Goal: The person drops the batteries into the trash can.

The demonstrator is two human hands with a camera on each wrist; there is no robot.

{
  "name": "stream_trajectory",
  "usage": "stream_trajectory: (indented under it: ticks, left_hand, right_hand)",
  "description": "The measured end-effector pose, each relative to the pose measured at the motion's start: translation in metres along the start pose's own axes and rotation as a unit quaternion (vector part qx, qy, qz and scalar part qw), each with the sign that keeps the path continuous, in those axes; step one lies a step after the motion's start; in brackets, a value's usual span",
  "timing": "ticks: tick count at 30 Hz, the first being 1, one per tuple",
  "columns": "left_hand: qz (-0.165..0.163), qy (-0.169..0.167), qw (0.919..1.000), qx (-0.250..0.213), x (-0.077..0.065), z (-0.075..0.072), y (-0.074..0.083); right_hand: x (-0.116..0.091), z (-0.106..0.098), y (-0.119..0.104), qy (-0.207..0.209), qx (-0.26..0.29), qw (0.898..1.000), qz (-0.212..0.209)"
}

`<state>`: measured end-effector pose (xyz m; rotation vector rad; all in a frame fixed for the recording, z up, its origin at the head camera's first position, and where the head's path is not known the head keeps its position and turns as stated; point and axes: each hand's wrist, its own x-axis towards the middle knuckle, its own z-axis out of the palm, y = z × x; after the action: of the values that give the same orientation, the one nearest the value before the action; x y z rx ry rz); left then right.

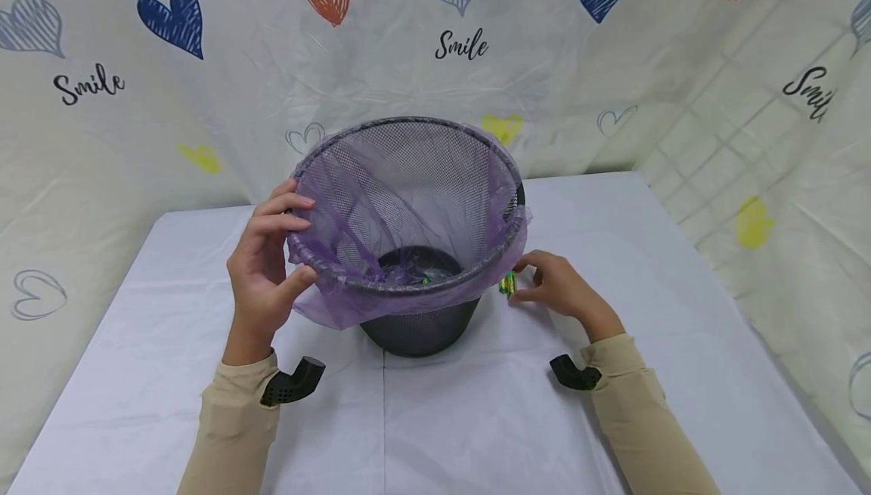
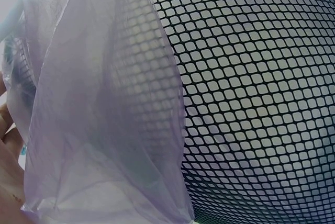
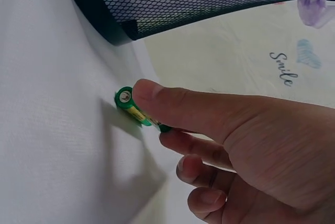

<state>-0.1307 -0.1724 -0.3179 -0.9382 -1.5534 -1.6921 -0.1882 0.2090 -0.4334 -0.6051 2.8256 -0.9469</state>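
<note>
A black mesh wastebasket [image 1: 435, 332], lined with a thin purple plastic bag [image 1: 340, 306], stands tilted with its mouth towards me. My left hand [image 1: 261, 261] grips its rim on the left side, over the folded bag edge. Mesh and the hanging bag [image 2: 104, 103] fill most of the left wrist view. Right of the basket, my right hand [image 1: 561, 287] pinches green and yellow batteries [image 1: 507, 283] between thumb and forefinger, low over the table. One battery [image 3: 133, 106] shows its metal end in the right wrist view; the thumb partly hides the rest.
A small green item [image 1: 426, 281] shows inside the basket near its bottom. The table [image 1: 449, 434] has a white cloth. Behind it hangs a pale curtain [image 1: 238, 102] printed with hearts and the word Smile. Both wrists carry black mounts [image 1: 292, 382].
</note>
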Motion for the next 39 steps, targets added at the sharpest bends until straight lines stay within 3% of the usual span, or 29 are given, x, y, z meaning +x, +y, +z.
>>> stream_trajectory:
  ticks: [6, 14, 22, 33, 39]
  left_hand:
    - [0.0, -0.001, 1.0, 0.002, 0.0, -0.001, -0.002]
    - [0.002, 0.0, 1.0, -0.002, -0.001, -0.002, -0.003]
    - [-0.003, -0.005, 1.0, 0.007, -0.002, -0.002, -0.003]
    - [-0.005, 0.006, 0.9999, -0.009, 0.001, 0.0, 0.002]
    - [0.003, 0.008, 0.9998, -0.016, 0.002, 0.003, 0.002]
  right_hand:
    - [-0.002, -0.006, 0.0, 0.01, 0.013, 1.0, 0.006]
    - [-0.002, -0.016, 0.0, 0.007, 0.098, 0.995, 0.009]
    - [-0.006, -0.022, -0.002, 0.021, 0.126, 0.992, 0.006]
    - [-0.018, -0.047, -0.043, 0.038, 0.147, 0.988, 0.018]
    - [-0.025, -0.055, -0.054, 0.06, 0.151, 0.987, 0.012]
